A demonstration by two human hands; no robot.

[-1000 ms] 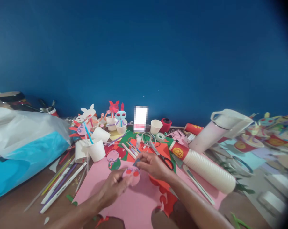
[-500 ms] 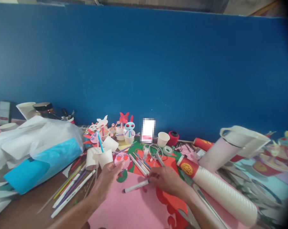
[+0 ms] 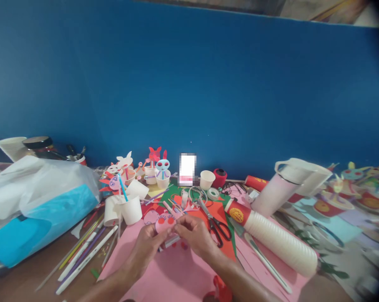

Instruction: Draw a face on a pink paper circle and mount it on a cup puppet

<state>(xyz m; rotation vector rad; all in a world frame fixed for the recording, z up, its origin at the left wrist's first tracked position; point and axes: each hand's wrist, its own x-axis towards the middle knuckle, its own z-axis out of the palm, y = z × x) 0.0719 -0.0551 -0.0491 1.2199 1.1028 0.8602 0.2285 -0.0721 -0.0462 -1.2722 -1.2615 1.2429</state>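
My left hand (image 3: 145,245) is closed on the left edge of a round pink paper face (image 3: 162,226) with red eyes and drawn lashes. My right hand (image 3: 197,237) pinches at the face's right edge; whether a separate small piece is between those fingers cannot be made out. Just under the hands, a white marker (image 3: 173,240) lies partly hidden on the pink paper sheet (image 3: 164,277). Another pink paper cutout (image 3: 151,216) with drawn marks shows behind the left hand. Black-handled scissors (image 3: 219,230) rest on orange paper right of the hands.
White paper cups (image 3: 132,209) and finished paper figures (image 3: 162,165) stand behind on the left. Several markers (image 3: 89,260) lie left, beside a plastic bag (image 3: 66,184). A long stack of cups (image 3: 280,241) lies at right, near a white flask (image 3: 274,193). A blue wall (image 3: 189,84) rises behind.
My right hand has let go of the marker, which now lies on the pink sheet, and moved left to the paper face. The face is now between both hands. The view has shifted slightly right.
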